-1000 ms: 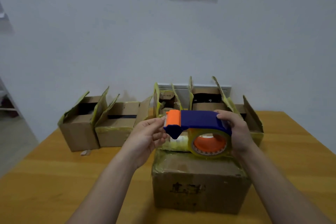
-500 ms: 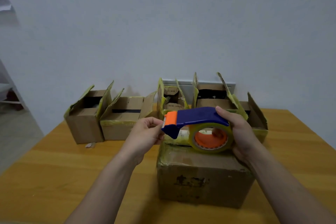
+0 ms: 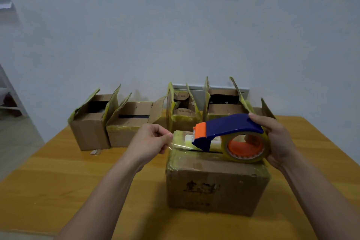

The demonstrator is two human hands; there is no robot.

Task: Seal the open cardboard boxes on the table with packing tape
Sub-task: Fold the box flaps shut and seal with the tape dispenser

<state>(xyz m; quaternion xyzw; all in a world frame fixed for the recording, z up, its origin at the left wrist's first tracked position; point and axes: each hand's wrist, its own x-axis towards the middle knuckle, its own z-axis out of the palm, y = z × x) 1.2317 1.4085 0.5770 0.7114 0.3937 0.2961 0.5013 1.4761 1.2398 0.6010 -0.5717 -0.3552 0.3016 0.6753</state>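
Observation:
A blue and orange tape dispenser [image 3: 226, 128] with a roll of clear yellowish tape [image 3: 246, 147] hovers over the near cardboard box [image 3: 214, 183], whose flaps are folded down. My right hand [image 3: 276, 138] grips the dispenser round its rear and the roll. My left hand [image 3: 150, 140] pinches the free end of the tape [image 3: 179, 143], a short clear strip stretched left from the dispenser's orange mouth, above the box's left top edge.
Several open cardboard boxes line the back of the wooden table [image 3: 58, 181]: two at the left [image 3: 89, 122] [image 3: 128, 126], two behind the dispenser [image 3: 183, 111] [image 3: 222, 103]. A scrap of tape [image 3: 95, 151] lies by the left boxes. A white wall stands behind.
My left hand has drawn a short strip of tape leftward out of the dispenser. The dispenser has tilted, its mouth dipping toward the box top.

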